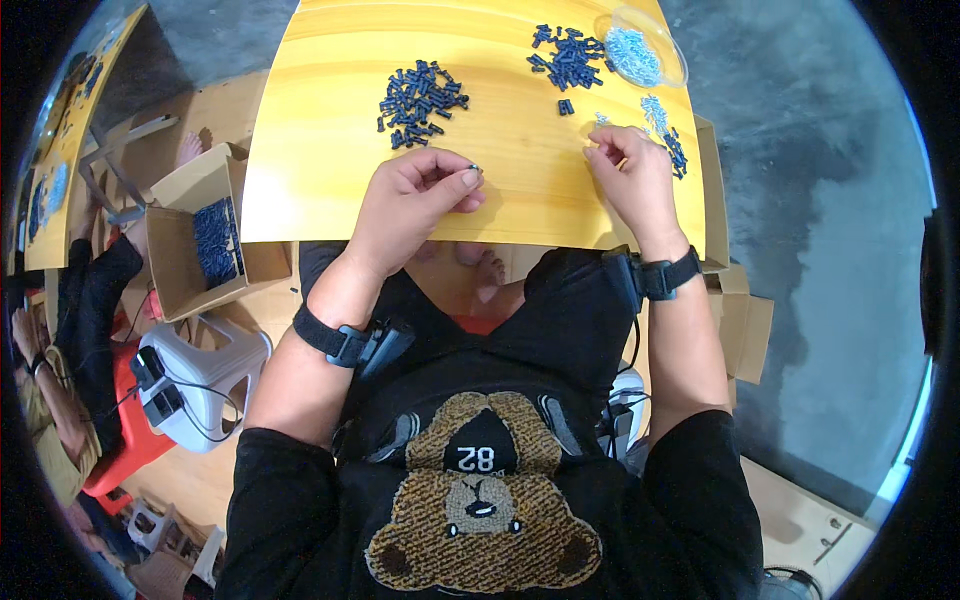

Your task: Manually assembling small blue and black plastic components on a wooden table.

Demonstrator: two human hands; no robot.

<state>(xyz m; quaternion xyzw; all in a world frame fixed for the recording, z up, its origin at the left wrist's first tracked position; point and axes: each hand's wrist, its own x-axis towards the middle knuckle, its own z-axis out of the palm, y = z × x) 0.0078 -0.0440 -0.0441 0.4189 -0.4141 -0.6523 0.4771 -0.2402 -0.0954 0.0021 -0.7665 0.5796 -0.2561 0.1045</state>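
Note:
My left hand [415, 205] is closed over the near part of the yellow table, pinching a small dark piece [476, 169] between thumb and forefinger. Only the tip of that piece shows. To the right, my right hand [636, 185] is closed too, thumb and fingertips together. Whatever it may hold is too small to make out. Just beyond its fingertips lie a few light-blue pieces [601, 119]. A heap of small black tubular parts [420, 103] lies beyond my left hand. Another black heap [570, 58] sits farther right, with a couple of black parts [565, 107] apart from it.
A clear round tub [683, 72] of light-blue pieces stands at the table's far right. Near it lie loose light-blue pieces [655, 113] and black parts [677, 155]. Left of the table [310, 200] are a carton [175, 250] of dark parts, a white stool [200, 400] and another seated person.

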